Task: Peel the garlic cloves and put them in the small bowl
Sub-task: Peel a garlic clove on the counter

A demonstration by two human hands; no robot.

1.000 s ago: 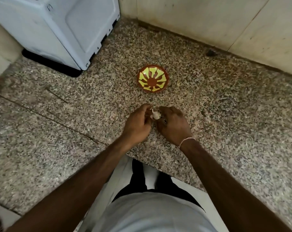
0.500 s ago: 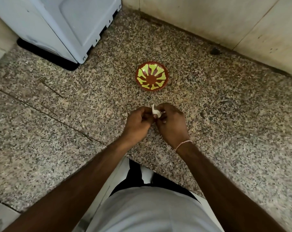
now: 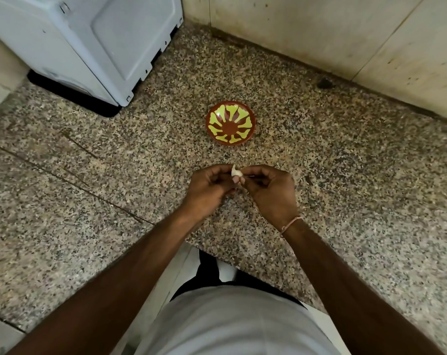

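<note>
A small white garlic clove (image 3: 236,172) is pinched between the fingertips of both hands above the speckled granite counter (image 3: 89,190). My left hand (image 3: 209,188) grips its left side with curled fingers. My right hand (image 3: 271,192), with a thin thread band at the wrist, pinches it from the right. Beyond the hands stands the small bowl (image 3: 230,122), brown with a yellow-green pattern, and nothing shows inside it.
A pale blue-grey appliance (image 3: 89,39) stands at the back left of the counter. Beige tiled walls (image 3: 332,34) close off the back and right. The counter's front edge runs just below my wrists, with my body behind it.
Both hands stay together on the clove and have shifted only slightly. The view has drifted a little, so the bowl and appliance sit lower in the frame.
</note>
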